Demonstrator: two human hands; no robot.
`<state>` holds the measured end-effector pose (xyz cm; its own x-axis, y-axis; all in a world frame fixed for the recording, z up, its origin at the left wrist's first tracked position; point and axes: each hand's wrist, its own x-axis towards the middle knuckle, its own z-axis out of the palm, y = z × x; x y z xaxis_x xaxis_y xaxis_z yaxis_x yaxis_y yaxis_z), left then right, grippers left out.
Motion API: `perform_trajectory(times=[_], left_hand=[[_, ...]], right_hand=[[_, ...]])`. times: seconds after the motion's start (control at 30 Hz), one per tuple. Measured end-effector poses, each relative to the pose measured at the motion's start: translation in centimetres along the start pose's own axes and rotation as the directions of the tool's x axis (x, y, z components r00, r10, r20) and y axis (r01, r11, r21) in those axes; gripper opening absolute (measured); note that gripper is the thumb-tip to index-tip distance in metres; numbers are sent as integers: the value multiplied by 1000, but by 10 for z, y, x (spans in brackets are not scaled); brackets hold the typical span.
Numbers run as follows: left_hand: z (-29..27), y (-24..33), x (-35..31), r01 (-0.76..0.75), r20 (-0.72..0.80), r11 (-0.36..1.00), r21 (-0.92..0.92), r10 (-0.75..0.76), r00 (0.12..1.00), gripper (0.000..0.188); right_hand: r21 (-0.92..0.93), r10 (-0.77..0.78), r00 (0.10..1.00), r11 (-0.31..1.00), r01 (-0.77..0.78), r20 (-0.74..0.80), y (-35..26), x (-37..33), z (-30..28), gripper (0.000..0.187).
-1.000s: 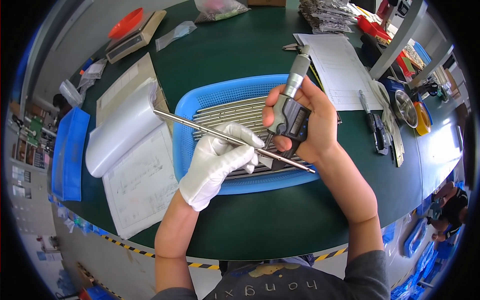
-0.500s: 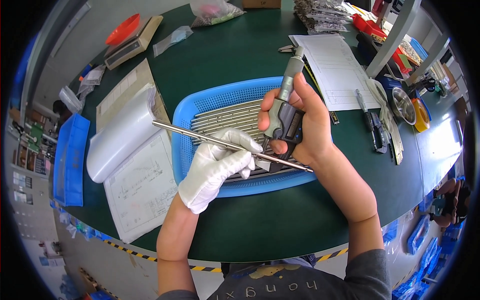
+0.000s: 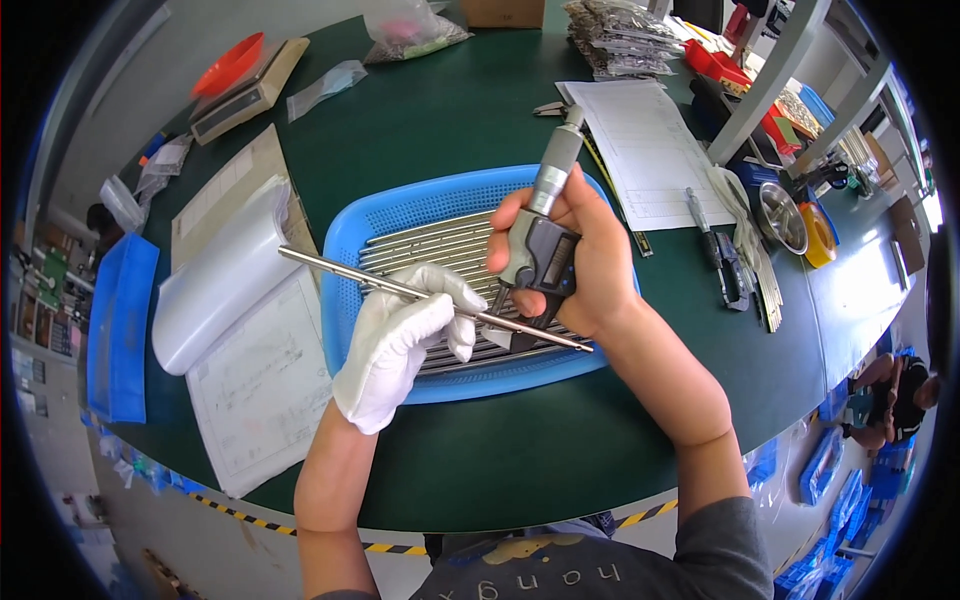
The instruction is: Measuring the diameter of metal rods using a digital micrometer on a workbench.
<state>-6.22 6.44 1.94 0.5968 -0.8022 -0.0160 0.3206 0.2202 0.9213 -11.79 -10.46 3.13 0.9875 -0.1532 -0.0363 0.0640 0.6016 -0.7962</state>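
Observation:
My left hand (image 3: 400, 335), in a white glove, is closed round a thin metal rod (image 3: 345, 272), which slants down from upper left to lower right. In my bare right hand (image 3: 592, 265) I grip a digital micrometer (image 3: 540, 245), its thimble pointing up and away. The micrometer's frame meets the rod just right of my gloved fingers; my hands partly hide that contact. Beneath both hands a blue perforated basket (image 3: 345, 225) holds several similar metal rods (image 3: 440, 235) lying side by side.
Left of the basket lie drawing sheets (image 3: 255, 390), a rolled white plastic cover (image 3: 225, 285) and a blue bin (image 3: 122, 330). A scale with a red pan (image 3: 228, 65) stands farther back. On the right are a paper form (image 3: 650, 150), another micrometer (image 3: 722, 250) and a metal bowl (image 3: 782, 217).
The whole view has shifted slightly, so the table and things appear a little lower and farther left. My hands keep the same grip on the rod and micrometer.

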Motion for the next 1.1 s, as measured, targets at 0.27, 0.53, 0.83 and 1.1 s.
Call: perform_trajectory(times=[0.27,0.53,0.83,1.1], left_hand=[[-4,2,0,-13,-17,1000,-6,13,1000,17],[2,-1,-1,59,21,998,36,-60,998,13],[-2,1,0,27,-34,1000,6,-27,999,12],[-7,0,0,-38,-49,999,1,38,998,12]], right_hand=[[100,-3,999,995,-2,50,1,2,-2,59],[-19,8,999,1000,-7,33,0,-1,-1,59],[1,-15,1000,1000,15,-13,2,1,1,59],[10,-17,998,1000,16,55,1,0,-1,60]])
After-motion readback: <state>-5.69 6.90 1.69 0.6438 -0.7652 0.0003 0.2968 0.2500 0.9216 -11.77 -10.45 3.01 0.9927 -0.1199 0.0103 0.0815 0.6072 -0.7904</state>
